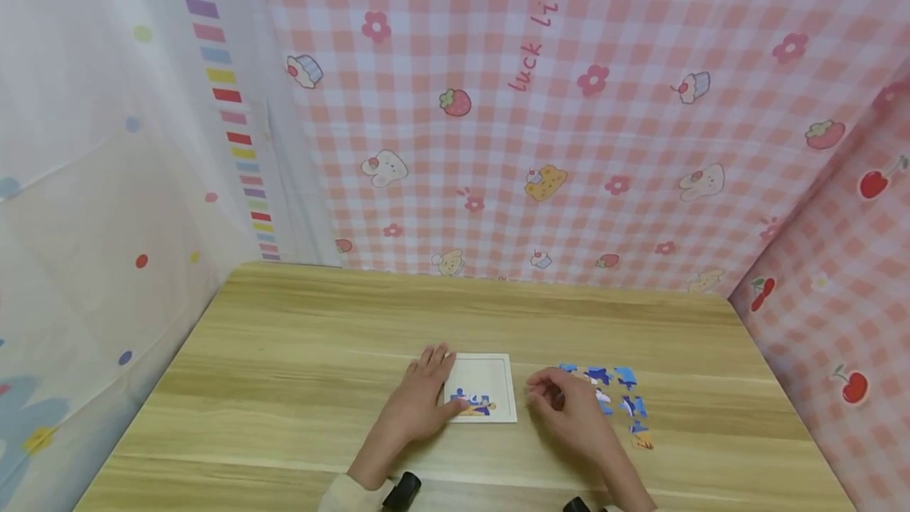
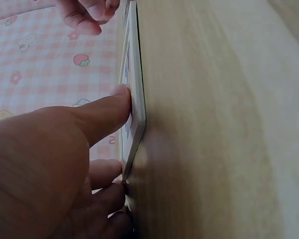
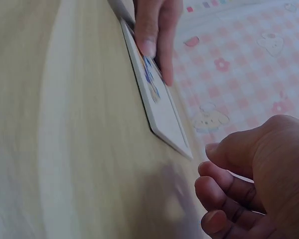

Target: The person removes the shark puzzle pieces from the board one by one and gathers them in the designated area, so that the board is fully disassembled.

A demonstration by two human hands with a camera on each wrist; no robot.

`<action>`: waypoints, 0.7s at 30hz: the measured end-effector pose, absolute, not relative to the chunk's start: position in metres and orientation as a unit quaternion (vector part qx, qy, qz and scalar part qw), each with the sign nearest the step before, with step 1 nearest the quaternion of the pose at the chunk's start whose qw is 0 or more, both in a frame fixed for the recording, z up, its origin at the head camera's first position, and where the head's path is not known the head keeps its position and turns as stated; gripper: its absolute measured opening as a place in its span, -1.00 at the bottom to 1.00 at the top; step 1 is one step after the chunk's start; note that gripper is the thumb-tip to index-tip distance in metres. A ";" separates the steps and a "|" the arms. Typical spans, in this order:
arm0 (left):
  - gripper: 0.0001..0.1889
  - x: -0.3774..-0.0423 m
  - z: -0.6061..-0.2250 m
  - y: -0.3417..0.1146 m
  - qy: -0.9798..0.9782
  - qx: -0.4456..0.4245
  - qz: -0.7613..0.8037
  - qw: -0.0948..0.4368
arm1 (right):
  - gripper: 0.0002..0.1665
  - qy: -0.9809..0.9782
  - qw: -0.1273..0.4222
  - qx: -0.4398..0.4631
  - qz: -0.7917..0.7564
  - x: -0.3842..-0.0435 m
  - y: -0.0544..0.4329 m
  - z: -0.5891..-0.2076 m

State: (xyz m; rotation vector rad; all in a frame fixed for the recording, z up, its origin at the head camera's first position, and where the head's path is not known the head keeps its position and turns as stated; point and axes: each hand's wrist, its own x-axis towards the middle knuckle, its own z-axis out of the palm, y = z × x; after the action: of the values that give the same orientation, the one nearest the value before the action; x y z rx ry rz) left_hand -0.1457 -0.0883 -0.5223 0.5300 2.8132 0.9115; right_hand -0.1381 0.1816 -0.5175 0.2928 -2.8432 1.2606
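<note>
A white puzzle board (image 1: 490, 374) lies flat on the wooden table, with several joined jigsaw pieces (image 1: 478, 404) along its lower part. My left hand (image 1: 421, 401) rests at the board's left side, fingers extended along that edge. Its thumb (image 2: 107, 112) presses on the board's face at the joined pieces. Just right of the board hovers my right hand (image 1: 569, 409), its fingers loosely bent. In the right wrist view nothing shows between its thumb and fingertips (image 3: 212, 191). Loose jigsaw pieces (image 1: 631, 405), blue and orange, lie beyond and beside the right hand, which partly covers them.
Bare wooden tabletop (image 1: 298, 362) surrounds the board. A pink checked cloth (image 1: 526, 133) hangs behind the table's back edge, another checked cloth (image 1: 853, 299) on the right, and a white dotted cloth (image 1: 107, 204) on the left. A black strap (image 1: 402, 491) sits on the left wrist.
</note>
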 end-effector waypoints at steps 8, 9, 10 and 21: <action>-0.15 -0.146 -0.523 -0.089 0.939 0.178 0.285 0.075 | -0.81 -0.899 -0.001 0.119 0.421 -0.139 0.159 -0.525; -0.15 -0.146 -0.523 -0.089 0.939 0.178 0.285 0.075 | -0.80 -0.900 0.006 0.127 0.418 -0.139 0.156 -0.526; -0.15 -0.146 -0.524 -0.089 0.939 0.178 0.285 0.076 | -0.78 -0.900 0.012 0.133 0.416 -0.139 0.154 -0.526; -0.14 -0.146 -0.522 -0.090 0.939 0.178 0.283 0.078 | -0.78 -0.923 0.019 0.127 0.362 -0.138 0.133 -0.533</action>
State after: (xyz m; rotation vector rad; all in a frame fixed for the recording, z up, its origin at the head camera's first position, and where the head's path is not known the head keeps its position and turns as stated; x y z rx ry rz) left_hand -0.1456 -0.0896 -0.5221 0.5319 2.8120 0.8465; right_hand -0.1378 0.1334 -0.5334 0.3958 -2.8662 1.1246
